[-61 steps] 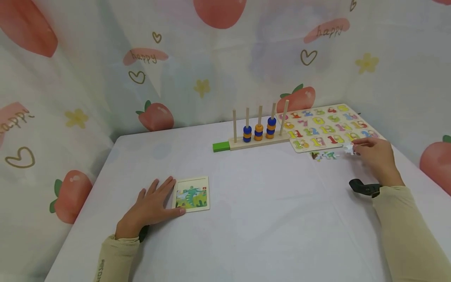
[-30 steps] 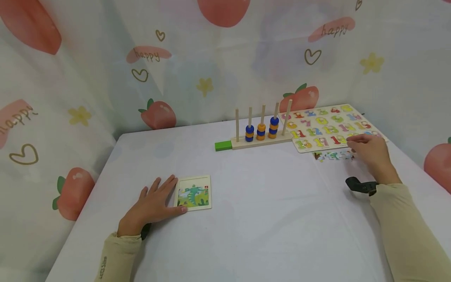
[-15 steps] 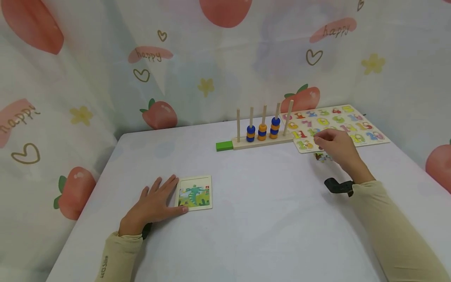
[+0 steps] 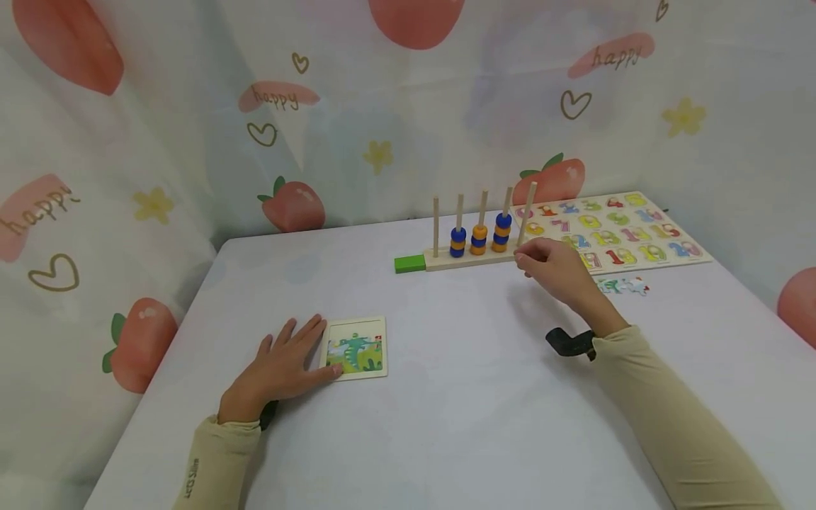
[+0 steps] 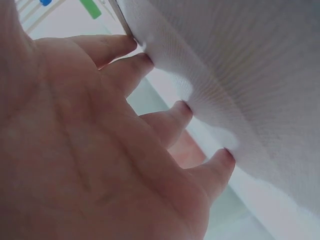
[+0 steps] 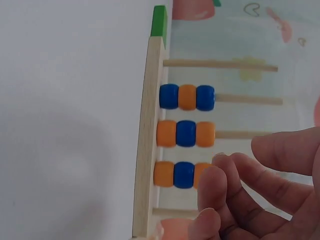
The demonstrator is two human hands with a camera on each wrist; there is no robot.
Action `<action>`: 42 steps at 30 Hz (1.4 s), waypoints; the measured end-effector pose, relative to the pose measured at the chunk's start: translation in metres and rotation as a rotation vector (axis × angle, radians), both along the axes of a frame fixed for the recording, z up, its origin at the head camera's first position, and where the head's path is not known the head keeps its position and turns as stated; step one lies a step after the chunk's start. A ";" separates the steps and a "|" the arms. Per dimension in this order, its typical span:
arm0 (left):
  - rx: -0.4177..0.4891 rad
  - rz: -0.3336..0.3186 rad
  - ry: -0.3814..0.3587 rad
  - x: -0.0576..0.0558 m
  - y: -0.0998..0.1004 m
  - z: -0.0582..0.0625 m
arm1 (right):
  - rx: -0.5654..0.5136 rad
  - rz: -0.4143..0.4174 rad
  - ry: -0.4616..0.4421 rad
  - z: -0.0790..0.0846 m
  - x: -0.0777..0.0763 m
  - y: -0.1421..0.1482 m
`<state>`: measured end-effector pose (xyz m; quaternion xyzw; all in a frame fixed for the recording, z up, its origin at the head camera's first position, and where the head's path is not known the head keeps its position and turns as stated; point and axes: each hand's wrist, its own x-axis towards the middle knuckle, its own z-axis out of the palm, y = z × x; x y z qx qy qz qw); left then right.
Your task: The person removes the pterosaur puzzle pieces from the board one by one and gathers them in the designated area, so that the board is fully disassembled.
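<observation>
My left hand [image 4: 274,372] rests on the white table with fingers spread. Its index fingertip and thumb lie at the left and lower edge of a small framed dinosaur jigsaw puzzle [image 4: 355,348]. In the left wrist view, the fingertips [image 5: 182,107] press against the cloth. My right hand [image 4: 561,273] hovers at the right end of a wooden bead abacus [image 4: 472,260], fingers loosely bent and nothing between them. The right wrist view shows it in front of the stacked orange and blue beads [image 6: 186,133]. A strip of joined jigsaw pieces [image 4: 627,285] lies behind this hand, partly hidden by it.
A number puzzle board [image 4: 678,249] lies at the back right, its near left corner hidden by the right hand. The abacus has upright pegs and a green end block [image 4: 410,264]. A printed fabric backdrop [image 4: 408,106] closes off the table's far side.
My right hand let go of a white jigsaw piece at the strip's right end, then moved left to the abacus. The left hand stays at the dinosaur puzzle. The head view has shifted slightly.
</observation>
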<state>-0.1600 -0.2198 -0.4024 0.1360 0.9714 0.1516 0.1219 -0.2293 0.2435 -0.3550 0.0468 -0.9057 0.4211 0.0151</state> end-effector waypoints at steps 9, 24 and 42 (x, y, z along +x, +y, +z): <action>-0.008 0.013 0.001 0.001 -0.001 -0.001 | -0.013 0.113 0.025 0.001 0.001 -0.047; -0.001 0.008 0.003 0.003 -0.002 0.000 | -0.050 0.329 0.065 -0.009 0.003 -0.129; -0.029 0.019 -0.008 0.002 0.001 0.003 | 0.010 0.615 0.002 -0.020 0.014 -0.217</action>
